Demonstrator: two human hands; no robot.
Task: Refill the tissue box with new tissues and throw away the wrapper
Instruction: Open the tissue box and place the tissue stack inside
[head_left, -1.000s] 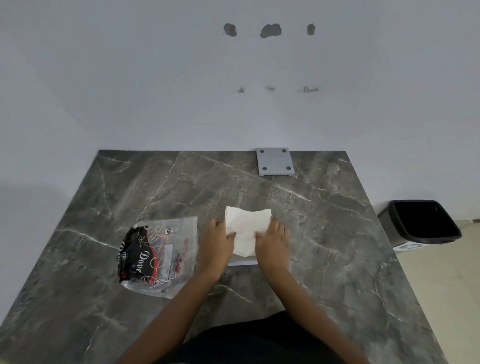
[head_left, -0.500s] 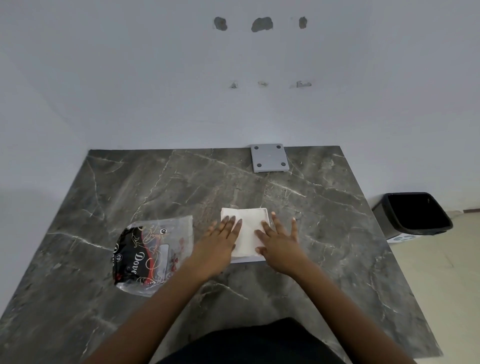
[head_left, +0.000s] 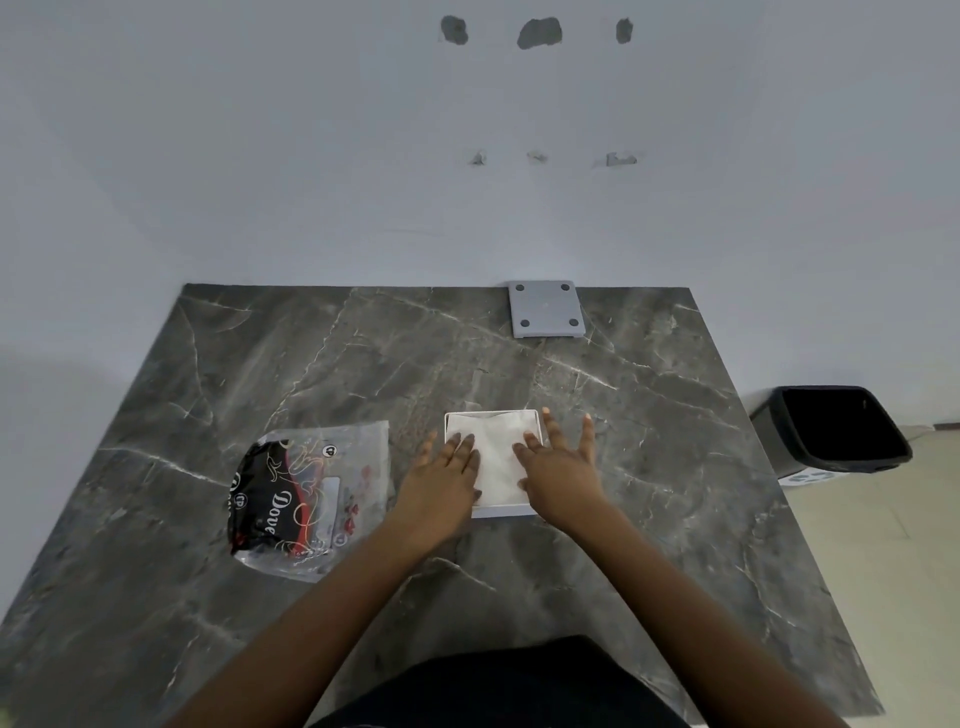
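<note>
A square white tissue box (head_left: 506, 512) stands open-topped in the middle of the dark marble table (head_left: 649, 441). White tissues (head_left: 493, 452) lie flat inside it. My left hand (head_left: 441, 483) rests flat with spread fingers on the tissues' left side. My right hand (head_left: 558, 467) lies flat on their right side, its fingers reaching over the box's right rim. Neither hand grips anything. The wrapper (head_left: 306, 493), clear plastic with a black and red print, lies on the table to the left of my left hand.
A grey square lid (head_left: 545, 309) with four dark dots lies at the table's far edge by the white wall. A black bin (head_left: 831, 431) stands on the floor to the right of the table.
The tissues stood up above the box, held between both hands. They now lie flat inside it, and both hands have opened and spread flat on top.
</note>
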